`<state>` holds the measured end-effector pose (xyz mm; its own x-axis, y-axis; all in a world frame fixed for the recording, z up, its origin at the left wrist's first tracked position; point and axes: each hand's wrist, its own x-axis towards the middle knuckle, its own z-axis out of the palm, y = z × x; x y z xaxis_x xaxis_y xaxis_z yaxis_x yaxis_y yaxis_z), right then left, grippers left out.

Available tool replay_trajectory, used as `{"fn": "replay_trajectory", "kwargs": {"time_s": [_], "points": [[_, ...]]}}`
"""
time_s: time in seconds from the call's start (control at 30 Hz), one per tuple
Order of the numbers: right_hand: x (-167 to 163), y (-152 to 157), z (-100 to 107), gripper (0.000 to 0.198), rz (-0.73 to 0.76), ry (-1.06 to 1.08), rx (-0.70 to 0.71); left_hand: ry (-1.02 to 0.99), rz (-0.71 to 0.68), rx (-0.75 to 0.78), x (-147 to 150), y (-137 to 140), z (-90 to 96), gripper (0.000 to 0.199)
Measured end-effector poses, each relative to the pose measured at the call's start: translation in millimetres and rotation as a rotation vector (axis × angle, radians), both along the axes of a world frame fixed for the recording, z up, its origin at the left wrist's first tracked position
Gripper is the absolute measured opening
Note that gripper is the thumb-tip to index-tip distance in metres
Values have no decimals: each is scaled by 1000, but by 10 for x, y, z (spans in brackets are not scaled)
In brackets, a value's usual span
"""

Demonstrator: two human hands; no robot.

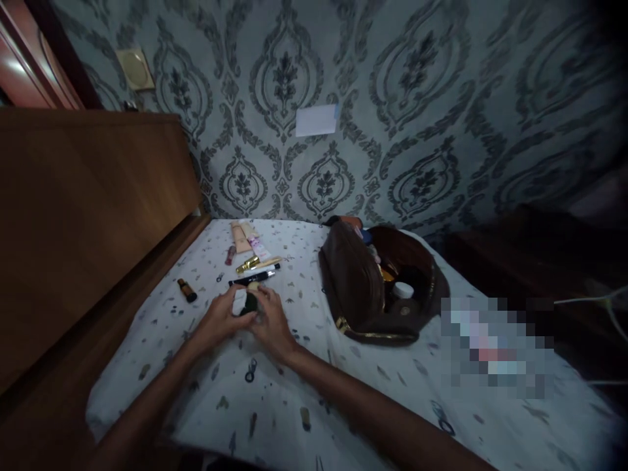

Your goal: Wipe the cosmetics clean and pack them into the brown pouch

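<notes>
My left hand point(223, 317) and my right hand point(273, 322) meet over the patterned white sheet, with fingers curled. Between them is a small dark, rounded item point(251, 302), perhaps a little container; its kind is unclear. A white piece point(239, 301) shows at my left fingers, and a pale yellow round part point(254, 286) at my right fingertips. Just beyond lie a black pen-like tube point(255, 277), a gold tube point(247, 264), two squeeze tubes point(240, 238) point(258, 248) and a small pinkish tube point(230, 255). A small amber bottle point(187, 290) with a black cap lies to the left.
An open brown bag point(353, 281) stands right of my hands, with a white-lidded jar point(403, 290) and other items inside. A blurred-out patch point(498, 350) covers something farther right. A wooden cabinet point(98, 242) borders the left; a wallpapered wall point(353, 157) rises behind.
</notes>
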<state>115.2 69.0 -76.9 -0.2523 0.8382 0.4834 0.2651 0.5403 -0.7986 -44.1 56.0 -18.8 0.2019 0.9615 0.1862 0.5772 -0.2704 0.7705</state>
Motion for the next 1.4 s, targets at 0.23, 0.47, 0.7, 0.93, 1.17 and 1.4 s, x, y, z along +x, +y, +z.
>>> {"fn": "replay_trajectory", "kwargs": {"time_s": [0.23, 0.47, 0.7, 0.93, 1.17, 1.4], "points": [[77, 558, 92, 49, 38, -59, 124, 208, 131, 87, -198, 58, -41, 29], [45, 1404, 352, 37, -267, -385, -161, 451, 147, 231, -213, 35, -329, 30], [-252, 1970, 536, 39, -336, -631, -343, 554, 171, 240, -229, 64, -446, 38], [-410, 2157, 502, 39, -364, -750, -391, 627, 184, 188, -207, 76, -430, 48], [-246, 2303, 423, 35, -393, -730, -425, 591, 162, 211, -225, 81, -441, 42], [-244, 2201, 424, 50, -370, -685, -385, 522, 162, 250, -200, 100, -496, 40]]}}
